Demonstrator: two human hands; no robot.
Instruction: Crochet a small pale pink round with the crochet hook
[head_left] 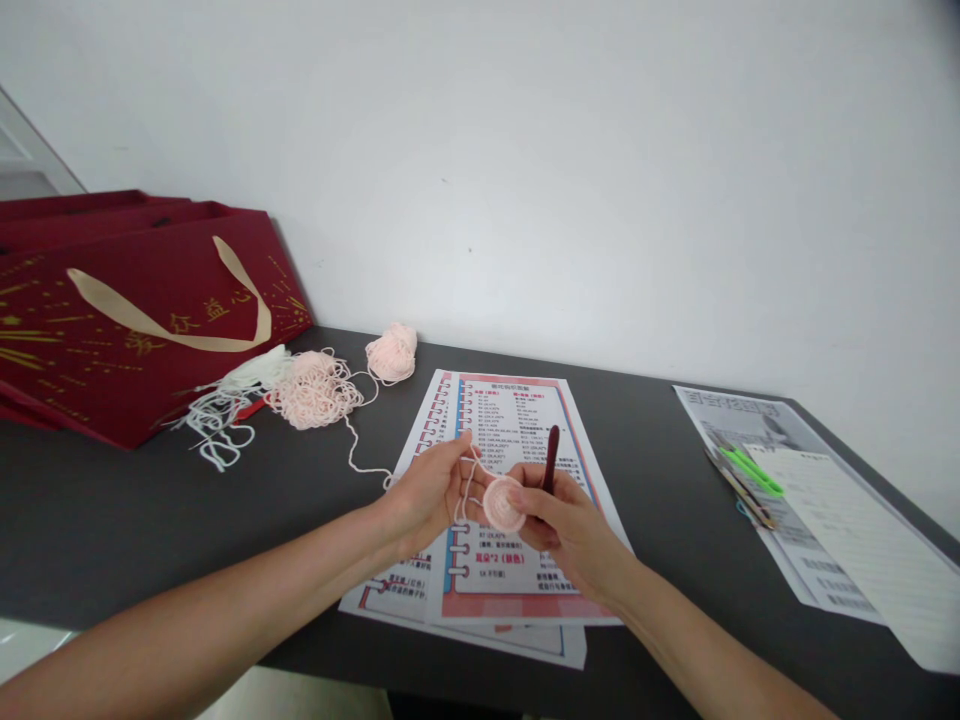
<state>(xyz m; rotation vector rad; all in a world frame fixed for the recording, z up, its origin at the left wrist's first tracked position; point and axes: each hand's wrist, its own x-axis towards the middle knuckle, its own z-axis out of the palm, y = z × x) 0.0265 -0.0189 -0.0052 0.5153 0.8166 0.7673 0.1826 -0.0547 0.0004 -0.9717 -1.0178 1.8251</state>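
My right hand (559, 520) pinches a small round piece of pale pink crochet (503, 503) between thumb and fingers. Also in that hand is a crochet hook with a dark red handle (551, 460), pointing up. Strands of pink yarn (466, 490) run from the crochet piece across the curled fingers of my left hand (442, 485), which holds them just to the left. From there the yarn trails over the table to a loose, tangled pink heap (315, 390). Printed pattern sheets (525, 607) lie beneath both hands.
A pink yarn ball (392, 352) and white yarn (217, 425) lie at the left, near dark red gift bags (150, 340). On the right, papers (840, 540) carry a bright green tool (754, 470) and scissors-like metal blades (742, 488). A white wall (562, 200) rises behind the dark table (300, 560).
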